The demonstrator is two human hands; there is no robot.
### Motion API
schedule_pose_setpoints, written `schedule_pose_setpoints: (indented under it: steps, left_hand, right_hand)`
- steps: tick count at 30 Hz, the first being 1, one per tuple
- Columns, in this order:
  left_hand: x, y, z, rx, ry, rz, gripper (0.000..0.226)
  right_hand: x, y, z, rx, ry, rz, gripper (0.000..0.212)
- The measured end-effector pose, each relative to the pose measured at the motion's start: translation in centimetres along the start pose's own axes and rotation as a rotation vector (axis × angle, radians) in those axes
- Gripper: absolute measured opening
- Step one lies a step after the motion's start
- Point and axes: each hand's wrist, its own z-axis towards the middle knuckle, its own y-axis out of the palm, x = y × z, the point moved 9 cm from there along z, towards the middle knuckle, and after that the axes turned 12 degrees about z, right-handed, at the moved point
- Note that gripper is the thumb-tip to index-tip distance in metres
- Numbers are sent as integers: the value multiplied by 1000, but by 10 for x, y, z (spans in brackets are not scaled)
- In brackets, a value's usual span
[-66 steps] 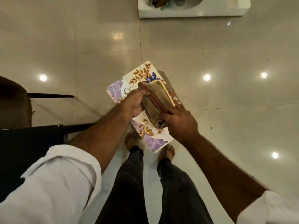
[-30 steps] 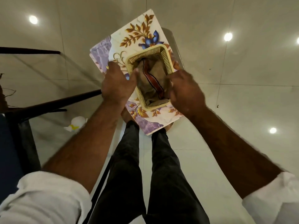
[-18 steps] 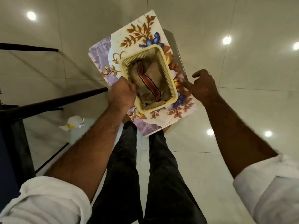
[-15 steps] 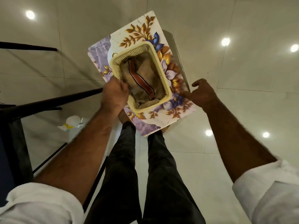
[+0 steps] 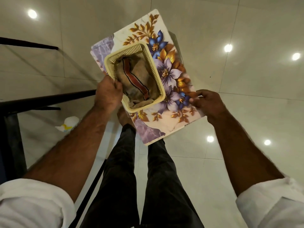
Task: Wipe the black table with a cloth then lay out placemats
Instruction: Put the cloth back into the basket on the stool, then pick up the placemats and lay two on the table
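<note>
A flowered placemat with purple and gold blooms lies flat in front of my legs. On its left half stands a cream plastic basket holding a brown cloth with a red stripe. My left hand grips the basket's near left rim. My right hand pinches the placemat's right edge. Whether one mat or a stack lies there, I cannot tell.
The black table shows as a dark frame and edge at the left, with thin black bars running across. A crumpled white object lies on the glossy tiled floor. My dark trouser legs fill the lower middle.
The cloth went into the basket. My right hand left the basket and took the placemat's right edge. My left hand slid the basket leftward across the mat.
</note>
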Motion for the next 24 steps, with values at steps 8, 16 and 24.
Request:
schedule_pose_setpoints:
  steps: [8,16,24]
  left_hand:
    - [3,-1,2,-24,-56,18,31]
    - [26,14,4,-59,12,13,30]
    - [40,-42,-25,27,-106,-181,65]
  right_hand:
    - [-92,-127,-12,304,-338,267,24]
    - [-161,-198,-38,327,-489,389,50]
    - [-174,-96,-73,152,-492,348,18]
